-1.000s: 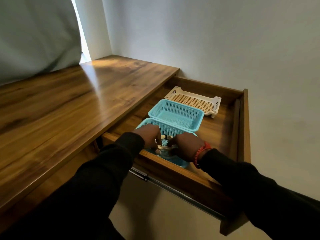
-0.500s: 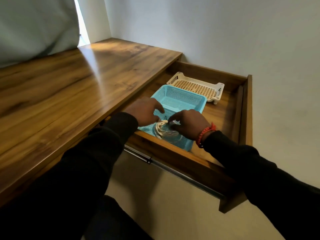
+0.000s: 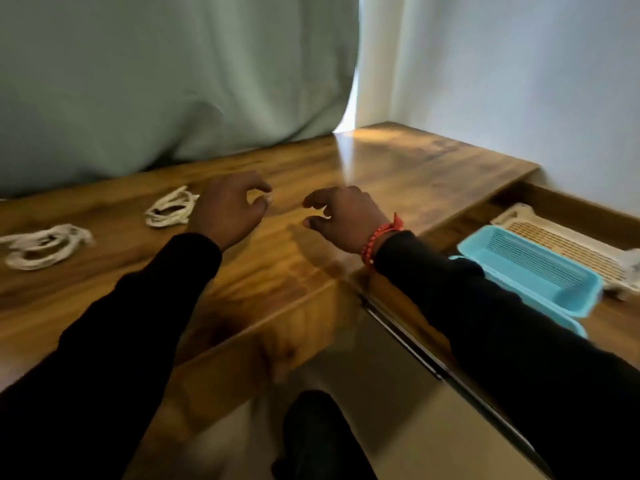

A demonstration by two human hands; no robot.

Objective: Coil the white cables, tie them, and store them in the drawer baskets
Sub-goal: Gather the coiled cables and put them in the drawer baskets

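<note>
I see two white cable coils on the desk (image 3: pixel 398 168): the nearer coil (image 3: pixel 171 211) just beside my left hand (image 3: pixel 227 211), long axis left-to-right, the far-left coil (image 3: pixel 41 245) likewise. Both hands hover loosely curled, holding nothing; my right hand (image 3: pixel 346 220) is near the open drawer (image 3: pixel 571 209) with its blue basket (image 3: pixel 530 271)

Both hands — left hand (image 3: pixel 227 211), right hand (image 3: pixel 341 220) — have left the drawer basket (image 3: pixel 530 271) and now hover empty over the counter (image 3: pixel 311 271).

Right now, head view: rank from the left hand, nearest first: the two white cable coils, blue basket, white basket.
From the left hand:
1. Nearer cable coil, just to its left.
2. Far-left cable coil, on the desk edge.
3. Blue basket, in the drawer at right.
4. White basket, behind the blue one.
</note>
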